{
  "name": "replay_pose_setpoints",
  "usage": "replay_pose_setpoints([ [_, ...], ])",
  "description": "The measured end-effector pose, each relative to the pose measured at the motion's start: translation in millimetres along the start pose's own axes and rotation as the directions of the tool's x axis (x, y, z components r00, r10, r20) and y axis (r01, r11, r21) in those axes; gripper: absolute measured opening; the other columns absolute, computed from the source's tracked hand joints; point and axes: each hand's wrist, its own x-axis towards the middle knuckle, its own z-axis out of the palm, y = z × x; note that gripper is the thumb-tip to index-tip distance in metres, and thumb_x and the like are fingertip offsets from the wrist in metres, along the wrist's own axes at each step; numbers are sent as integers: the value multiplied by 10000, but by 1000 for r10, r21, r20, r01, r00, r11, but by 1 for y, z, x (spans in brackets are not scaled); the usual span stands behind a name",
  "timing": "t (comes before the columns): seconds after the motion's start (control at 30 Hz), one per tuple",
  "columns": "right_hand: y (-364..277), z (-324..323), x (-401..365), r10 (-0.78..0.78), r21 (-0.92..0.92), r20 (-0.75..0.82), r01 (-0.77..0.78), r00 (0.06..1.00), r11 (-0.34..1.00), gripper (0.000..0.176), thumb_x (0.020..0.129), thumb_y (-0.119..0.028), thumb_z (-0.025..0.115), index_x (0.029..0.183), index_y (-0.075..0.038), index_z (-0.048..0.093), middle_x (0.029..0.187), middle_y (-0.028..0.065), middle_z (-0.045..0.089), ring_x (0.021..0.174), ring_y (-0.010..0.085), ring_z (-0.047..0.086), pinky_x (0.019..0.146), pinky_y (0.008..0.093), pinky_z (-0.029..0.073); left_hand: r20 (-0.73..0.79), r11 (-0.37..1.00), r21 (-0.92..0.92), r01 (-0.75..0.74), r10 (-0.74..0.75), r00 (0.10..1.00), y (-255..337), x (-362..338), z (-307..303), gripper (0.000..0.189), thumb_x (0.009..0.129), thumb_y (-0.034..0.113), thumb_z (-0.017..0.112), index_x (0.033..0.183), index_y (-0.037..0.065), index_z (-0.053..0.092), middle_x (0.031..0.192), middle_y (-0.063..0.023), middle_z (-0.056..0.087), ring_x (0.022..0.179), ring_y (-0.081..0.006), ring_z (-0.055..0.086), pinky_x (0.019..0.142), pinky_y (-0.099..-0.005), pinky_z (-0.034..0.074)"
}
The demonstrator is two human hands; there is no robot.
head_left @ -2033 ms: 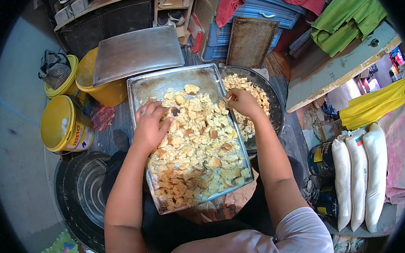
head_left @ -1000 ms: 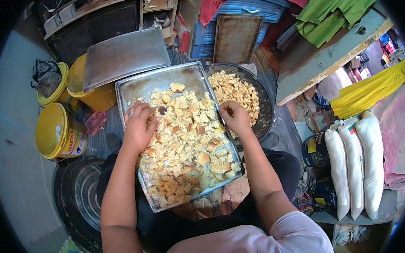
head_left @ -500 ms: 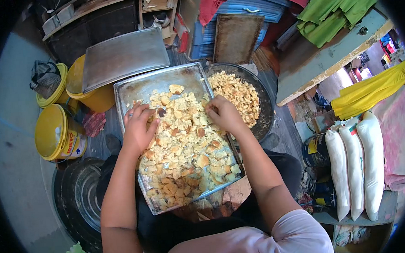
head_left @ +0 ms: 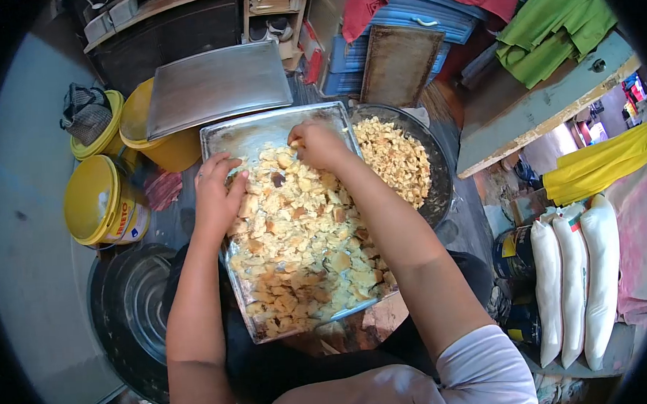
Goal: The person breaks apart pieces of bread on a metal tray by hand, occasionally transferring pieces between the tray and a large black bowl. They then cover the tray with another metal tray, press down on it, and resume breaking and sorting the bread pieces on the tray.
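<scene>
A metal tray [head_left: 225, 140] lies tilted across the person's lap, covered over most of its surface with broken bread pieces [head_left: 303, 225]. On the tray's left side my left hand [head_left: 219, 191] rests with its fingers apart at the edge of the pieces, and a ring shows on one finger. My right hand [head_left: 320, 146] is over the upper part of the pieces, its fingers pinched together on a piece of bread. Right of the tray stands a round dark pan [head_left: 442, 159] full of small bread pieces [head_left: 394, 158].
Yellow buckets [head_left: 93, 199] stand at the left, and an empty metal tray [head_left: 219, 87] rests over one. A black basin [head_left: 128, 314] sits lower left. White filled bags [head_left: 602, 282] stand at the right. A brown tray [head_left: 402, 65] leans on blue drawers [head_left: 432, 32].
My right hand has moved from the tray's right edge up and left over the pieces, now pinching one. The whole view has shifted slightly. My left hand stays at the left side.
</scene>
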Motion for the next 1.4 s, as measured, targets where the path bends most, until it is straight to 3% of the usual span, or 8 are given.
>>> replay_pose_setpoints([
  [0.2,-54,-16,-3,273,688,66,-242,960,684,184,786,-55,662,968,-40,636,877,109,665,728,201,616,700,311,494,7,906,-416,75,-79,997,9,1,1,273,862,145,625,1098,10,598,1127,-145,572,970,-229,581,831,-327,469],
  [0.33,-79,-1,0,73,775,-94,27,993,631,192,796,-73,675,966,-4,620,857,99,661,682,137,587,656,279,489,111,677,-681,278,-280,954,5,1,13,377,859,160,650,1194,14,557,985,-78,606,840,-146,590,735,-275,480],
  [0.43,-87,21,7,97,807,35,-85,995,585,199,799,-86,680,968,1,617,825,82,653,698,133,585,663,277,487,361,345,-824,449,-290,886,5,7,-3,386,860,151,660,1194,-8,549,920,-47,606,751,-95,579,675,-231,478],
  [0.53,-93,26,16,23,777,-12,-5,1000,629,189,820,-80,657,983,3,612,776,65,630,673,129,588,609,274,491,369,304,-819,487,-372,852,2,8,-11,368,848,128,672,1160,-29,557,890,-42,604,685,-85,573,637,-208,478],
  [0.73,-111,21,20,35,886,271,-264,962,380,179,835,-54,623,1007,-7,609,814,84,627,625,130,595,467,275,513,265,461,-753,469,-440,858,-21,9,-23,315,814,43,661,1102,-38,561,881,-73,596,692,-112,600,617,-207,502],
  [1.0,-111,21,19,53,684,376,-315,925,658,185,829,-62,626,1012,-35,629,831,78,632,677,127,590,504,279,535,545,535,-571,623,-320,775,-34,-9,-43,365,743,-51,638,1035,17,430,822,-77,521,594,-150,606,512,-252,508],
  [1.3,-100,48,51,-73,562,68,22,995,827,274,714,-112,711,977,-53,658,916,159,670,859,300,643,770,361,501,442,830,-236,505,-372,817,-20,-13,-40,476,708,-24,695,1101,49,436,692,-30,534,644,-131,566,554,-255,453],
  [1.4,-106,45,54,-124,456,180,29,976,889,267,720,-147,710,965,-54,660,940,153,664,881,305,638,771,374,501,369,862,-172,477,-392,842,-28,-12,-44,469,713,29,713,1112,44,467,685,-36,549,647,-136,563,590,-269,448],
])
